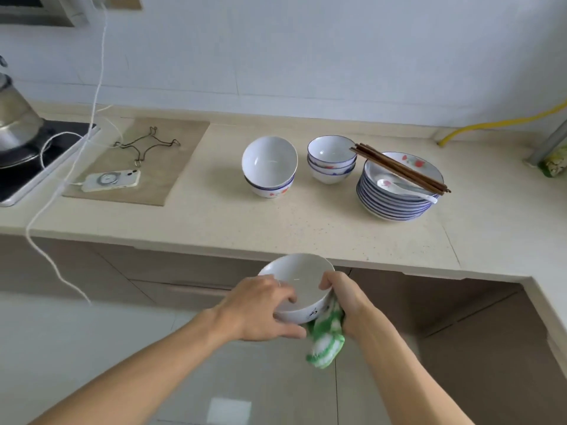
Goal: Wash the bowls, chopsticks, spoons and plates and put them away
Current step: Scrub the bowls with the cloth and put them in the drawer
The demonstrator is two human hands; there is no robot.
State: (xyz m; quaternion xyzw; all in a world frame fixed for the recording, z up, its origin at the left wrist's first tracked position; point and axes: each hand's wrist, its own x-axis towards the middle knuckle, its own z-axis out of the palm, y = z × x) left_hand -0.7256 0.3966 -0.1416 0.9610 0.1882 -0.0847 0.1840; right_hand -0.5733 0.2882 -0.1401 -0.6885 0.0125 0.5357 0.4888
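I held a white bowl (302,282) in front of me, out past the front edge of the countertop (214,216) and below its level, above the pale floor. My left hand (260,305) gripped its near-left rim, fingers curled over the lip and thumb down on the outer wall. My right hand (343,297) clutched the right rim together with a green-and-white cloth (325,342), which was pressed against the bowl's outer side and hung down beneath it. Up on the countertop, toward the middle, stood a stack of bowls (270,167) with blue rims, the top one tilted. Just to its right was a second, smaller stack of bowls (332,161). Farther right, close to that stack, sat a pile of plates (395,197) carrying a white spoon (399,185) and a bundle of dark chopsticks (399,168) lying slantwise across the top plate, their far ends reaching over the small bowls. Toward the left end, a phone (112,180) on a white cable (92,111) lay on a tan mat (171,167), beside a bent wire stand (147,148).
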